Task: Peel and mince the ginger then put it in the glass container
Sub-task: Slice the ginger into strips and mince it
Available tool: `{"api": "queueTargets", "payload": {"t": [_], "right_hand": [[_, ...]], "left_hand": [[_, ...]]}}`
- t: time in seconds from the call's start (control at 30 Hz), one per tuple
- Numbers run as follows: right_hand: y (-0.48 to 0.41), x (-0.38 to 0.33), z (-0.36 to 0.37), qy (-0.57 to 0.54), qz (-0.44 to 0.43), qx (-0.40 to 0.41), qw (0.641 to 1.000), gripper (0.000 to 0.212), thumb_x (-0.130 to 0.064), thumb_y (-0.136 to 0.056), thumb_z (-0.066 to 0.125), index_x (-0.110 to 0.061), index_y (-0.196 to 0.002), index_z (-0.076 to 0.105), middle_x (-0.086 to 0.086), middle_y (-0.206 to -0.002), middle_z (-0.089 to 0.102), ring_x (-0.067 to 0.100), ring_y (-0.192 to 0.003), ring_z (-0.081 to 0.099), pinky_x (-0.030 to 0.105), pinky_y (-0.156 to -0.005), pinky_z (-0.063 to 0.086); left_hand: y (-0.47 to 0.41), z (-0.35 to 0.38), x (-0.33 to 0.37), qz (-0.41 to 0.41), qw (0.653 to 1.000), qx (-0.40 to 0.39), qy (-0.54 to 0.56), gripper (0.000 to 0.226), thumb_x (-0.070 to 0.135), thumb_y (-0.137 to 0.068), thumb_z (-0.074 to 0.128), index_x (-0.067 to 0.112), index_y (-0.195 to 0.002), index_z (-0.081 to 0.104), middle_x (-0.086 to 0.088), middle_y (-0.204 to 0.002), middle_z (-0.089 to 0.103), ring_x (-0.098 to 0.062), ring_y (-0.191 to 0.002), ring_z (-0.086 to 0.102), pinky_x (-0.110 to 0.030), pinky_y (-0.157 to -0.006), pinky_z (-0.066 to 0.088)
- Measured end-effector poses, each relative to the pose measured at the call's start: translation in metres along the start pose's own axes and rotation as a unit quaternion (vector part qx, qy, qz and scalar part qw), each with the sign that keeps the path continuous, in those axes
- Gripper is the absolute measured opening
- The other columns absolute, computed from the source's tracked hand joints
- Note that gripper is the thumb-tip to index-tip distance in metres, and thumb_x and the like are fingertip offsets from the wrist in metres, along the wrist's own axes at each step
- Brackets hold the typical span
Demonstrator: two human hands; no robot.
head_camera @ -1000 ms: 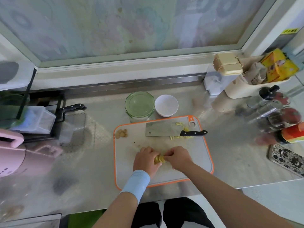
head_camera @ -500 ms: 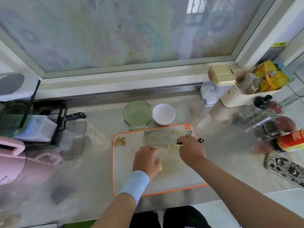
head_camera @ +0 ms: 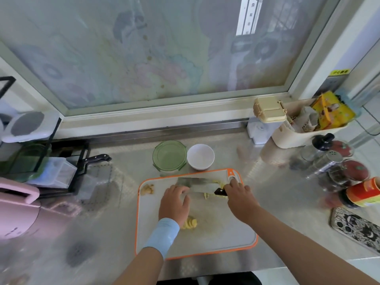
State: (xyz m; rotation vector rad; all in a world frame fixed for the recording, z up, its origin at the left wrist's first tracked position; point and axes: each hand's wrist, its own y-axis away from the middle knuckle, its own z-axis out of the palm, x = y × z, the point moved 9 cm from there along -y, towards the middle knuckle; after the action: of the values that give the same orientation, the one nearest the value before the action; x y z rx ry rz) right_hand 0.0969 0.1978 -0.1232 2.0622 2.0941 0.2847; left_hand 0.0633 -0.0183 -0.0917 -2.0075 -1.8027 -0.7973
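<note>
Frame centre: your right hand [head_camera: 239, 195] grips the cleaver [head_camera: 195, 183], its black handle mostly hidden. Your left hand [head_camera: 174, 203] lies loose by the blurred blade; contact is unclear. The peeled ginger [head_camera: 190, 223] sits on the cutting board [head_camera: 226, 233], half-hidden by your wristband [head_camera: 162, 233], well below the glass container [head_camera: 169, 156].

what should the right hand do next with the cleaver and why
Probably lift the cleaver and bring it back toward the ginger chunk. The right hand grips the handle, but the blade is at the far side of the board, while the chunk lies not yet minced on the near side, beside the wrist of the left hand.
</note>
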Motion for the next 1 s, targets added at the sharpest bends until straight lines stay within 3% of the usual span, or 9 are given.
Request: {"api": "queueTargets", "payload": {"t": [0.13,0.3,0.37,0.5,0.6,0.7,0.83,0.93,1.0], "right_hand": [[0.004,0.009,-0.022,-0.111,0.021,-0.006,0.994,0.028,-0.018,-0.089,0.046,-0.016,-0.117,0.052,0.006,-0.125,0.048,0.031,-0.106,0.056,0.039,-0.082,0.043],[0.007,0.031,-0.035,-0.305,0.112,-0.049,0.944,0.020,-0.033,-0.096,0.049,-0.018,-0.083,0.050,0.000,-0.074,0.053,0.023,-0.070,0.054,0.033,-0.062,0.039],[0.010,0.036,-0.027,-0.419,0.166,-0.084,0.889,0.024,-0.028,-0.095,0.049,-0.016,-0.074,0.047,0.002,-0.065,0.046,0.020,-0.056,0.043,0.030,-0.054,0.033],[0.022,0.034,-0.007,-0.619,0.282,-0.149,0.718,0.017,-0.020,-0.094,0.048,-0.010,-0.081,0.054,0.005,-0.065,0.042,0.016,-0.040,0.029,0.022,-0.042,0.028],[0.028,0.026,-0.003,-0.654,0.307,-0.176,0.669,0.022,-0.024,-0.096,0.048,-0.013,-0.078,0.052,0.002,-0.062,0.044,0.014,-0.040,0.026,0.021,-0.041,0.027],[0.031,0.023,-0.001,-0.683,0.324,-0.178,0.630,0.026,-0.026,-0.097,0.048,-0.014,-0.075,0.051,0.002,-0.061,0.044,0.014,-0.040,0.025,0.022,-0.043,0.026],[0.031,0.027,-0.002,-0.679,0.332,-0.159,0.635,0.030,-0.035,-0.098,0.048,-0.015,-0.075,0.052,0.002,-0.061,0.046,0.014,-0.042,0.026,0.022,-0.044,0.025],[0.026,0.038,-0.005,-0.632,0.313,-0.105,0.701,0.041,-0.045,-0.099,0.044,-0.015,-0.075,0.057,0.003,-0.061,0.049,0.014,-0.041,0.031,0.022,-0.042,0.027],[0.022,0.046,-0.011,-0.566,0.272,-0.063,0.776,0.045,-0.049,-0.100,0.042,-0.017,-0.075,0.060,0.002,-0.062,0.052,0.013,-0.044,0.039,0.025,-0.049,0.032]], "left_hand": [[0.006,-0.030,-0.012,-0.076,0.985,0.108,0.114,0.012,0.016,-0.090,0.059,0.025,-0.096,0.064,0.008,-0.095,0.059,-0.016,-0.087,0.056,-0.034,-0.079,0.049],[0.003,-0.036,-0.011,-0.081,0.981,0.123,0.123,0.022,0.009,-0.089,0.056,0.028,-0.097,0.064,0.009,-0.098,0.060,-0.018,-0.089,0.058,-0.036,-0.080,0.049],[-0.002,-0.024,0.003,-0.021,0.994,0.087,0.062,0.031,0.004,-0.087,0.055,0.023,-0.108,0.067,0.004,-0.106,0.061,-0.022,-0.100,0.056,-0.037,-0.089,0.048],[-0.008,0.012,0.052,0.116,0.987,-0.036,-0.103,0.058,0.004,-0.088,0.046,0.033,-0.138,0.050,0.004,-0.138,0.047,-0.022,-0.128,0.039,-0.032,-0.105,0.032],[-0.009,0.035,0.080,0.186,0.958,-0.115,-0.185,0.075,0.003,-0.088,0.044,0.042,-0.149,0.028,0.006,-0.154,0.022,-0.022,-0.141,0.017,-0.033,-0.112,0.018],[-0.008,0.048,0.091,0.234,0.937,-0.142,-0.216,0.084,-0.003,-0.081,0.047,0.046,-0.146,0.028,0.009,-0.153,0.018,-0.022,-0.138,0.016,-0.033,-0.110,0.018],[-0.005,0.056,0.080,0.271,0.936,-0.120,-0.189,0.075,0.002,-0.076,0.052,0.048,-0.136,0.047,0.008,-0.147,0.035,-0.023,-0.131,0.026,-0.037,-0.105,0.031],[-0.002,0.046,0.074,0.313,0.932,-0.070,-0.169,0.056,0.009,-0.073,0.047,0.040,-0.115,0.067,0.003,-0.130,0.055,-0.026,-0.117,0.045,-0.039,-0.089,0.047],[-0.010,0.023,0.062,0.260,0.960,0.004,-0.108,0.049,0.013,-0.076,0.038,0.034,-0.106,0.071,0.004,-0.119,0.059,-0.024,-0.109,0.052,-0.036,-0.085,0.045]]}}
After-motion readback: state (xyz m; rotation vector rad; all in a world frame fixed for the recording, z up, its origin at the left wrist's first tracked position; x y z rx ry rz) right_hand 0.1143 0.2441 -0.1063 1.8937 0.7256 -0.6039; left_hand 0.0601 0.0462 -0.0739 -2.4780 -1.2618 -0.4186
